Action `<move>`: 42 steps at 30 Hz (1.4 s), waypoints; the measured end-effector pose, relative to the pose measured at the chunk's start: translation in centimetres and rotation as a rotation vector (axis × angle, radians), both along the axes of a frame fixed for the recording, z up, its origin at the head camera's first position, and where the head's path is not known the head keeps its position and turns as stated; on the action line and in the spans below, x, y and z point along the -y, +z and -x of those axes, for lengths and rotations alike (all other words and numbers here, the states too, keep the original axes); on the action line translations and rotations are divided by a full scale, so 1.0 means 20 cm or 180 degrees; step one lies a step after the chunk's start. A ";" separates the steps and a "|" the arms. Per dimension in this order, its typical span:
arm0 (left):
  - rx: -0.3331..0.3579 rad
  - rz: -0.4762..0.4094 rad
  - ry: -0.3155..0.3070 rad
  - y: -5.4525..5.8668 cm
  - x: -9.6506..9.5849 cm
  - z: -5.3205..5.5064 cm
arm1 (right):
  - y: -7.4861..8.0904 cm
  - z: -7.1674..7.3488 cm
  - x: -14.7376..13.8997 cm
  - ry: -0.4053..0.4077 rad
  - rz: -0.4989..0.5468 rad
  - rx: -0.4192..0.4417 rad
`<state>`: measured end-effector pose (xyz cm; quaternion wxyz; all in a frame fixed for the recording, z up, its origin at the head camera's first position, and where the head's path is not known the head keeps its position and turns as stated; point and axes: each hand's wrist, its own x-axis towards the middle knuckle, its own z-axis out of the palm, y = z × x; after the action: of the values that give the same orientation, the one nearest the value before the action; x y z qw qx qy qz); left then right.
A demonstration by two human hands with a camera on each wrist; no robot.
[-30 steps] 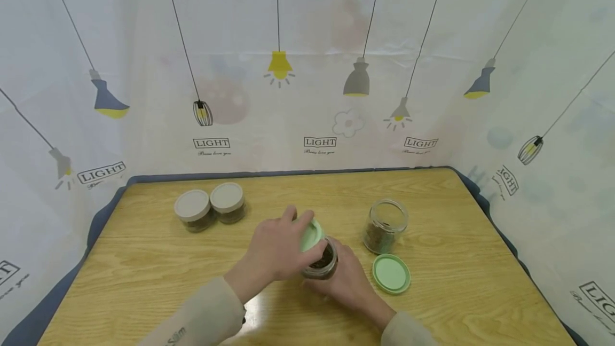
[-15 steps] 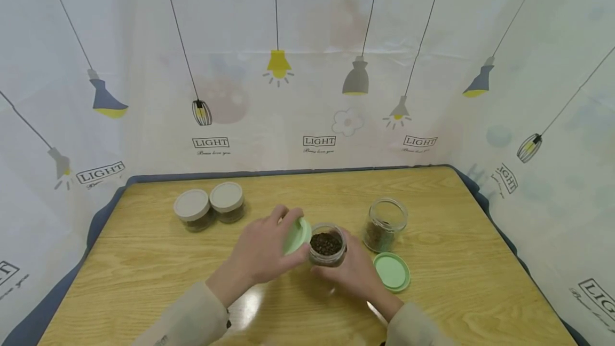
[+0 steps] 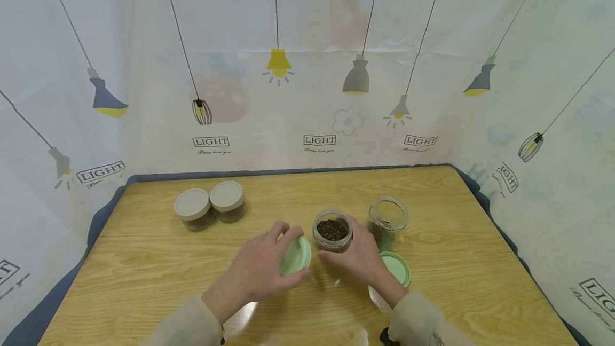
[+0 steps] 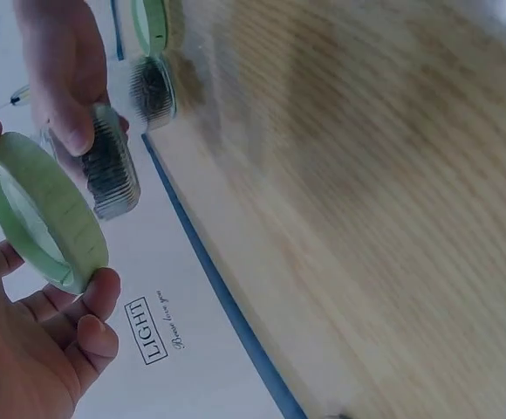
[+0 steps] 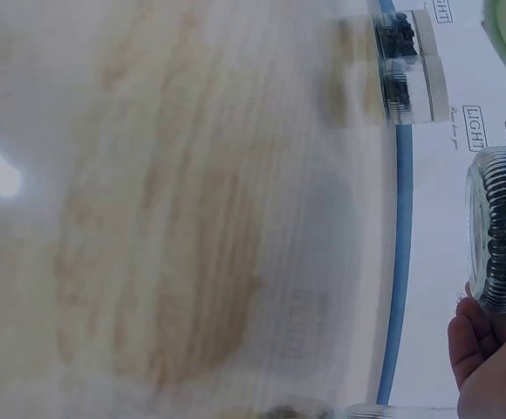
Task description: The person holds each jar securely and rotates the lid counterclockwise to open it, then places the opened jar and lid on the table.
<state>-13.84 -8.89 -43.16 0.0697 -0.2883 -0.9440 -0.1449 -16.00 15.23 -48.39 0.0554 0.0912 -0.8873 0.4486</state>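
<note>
In the head view my left hand [image 3: 259,263] pinches a pale green lid [image 3: 296,256] by its rim, tilted on edge. The left wrist view shows the same lid [image 4: 48,209] between thumb and fingers. My right hand [image 3: 357,255] grips a ribbed glass jar [image 3: 332,230] of dark brown granules, its mouth uncovered. Seen in the right wrist view, that jar [image 5: 502,231] is lifted off the table. Just right of it stands a taller open glass jar [image 3: 388,220] with brown contents. A second green lid [image 3: 397,268] lies on the table, partly hidden by my right wrist.
Two glass jars with whitish lids, the left jar [image 3: 194,209] and the right jar [image 3: 228,201], stand side by side at the back left. The wooden table [image 3: 144,276] ends at a printed curtain [image 3: 269,122] along its back and sides.
The green lid has come away from the jar mouth, moving left and down with my left hand. My right hand has carried the jar up and right, towards the taller jar.
</note>
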 end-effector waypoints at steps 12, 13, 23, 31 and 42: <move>0.0530 -0.0133 -0.0272 -0.14 -0.03 -0.07 | 0.04 0.05 -0.01 -0.0078 -0.0088 -0.0013; 0.0596 -0.0162 -0.0273 -0.15 -0.03 -0.08 | 0.04 0.06 -0.01 -0.0077 -0.0094 -0.0012; 0.1128 -0.0405 -0.0231 -0.22 -0.12 -0.10 | 0.05 0.07 0.00 -0.0073 -0.0114 -0.0049; 0.0974 -0.0526 -0.0175 -0.26 -0.20 -0.11 | 0.08 0.07 0.00 -0.0035 -0.0113 -0.0089; 0.1306 -0.0768 -0.0204 -0.30 -0.28 -0.10 | 0.09 0.07 0.00 -0.0014 -0.0091 -0.0109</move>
<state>-11.79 -3.37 -49.23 -0.0942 -0.2722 -0.9046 -0.3143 -17.48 15.20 -46.64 0.0703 0.0978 -0.8928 0.4341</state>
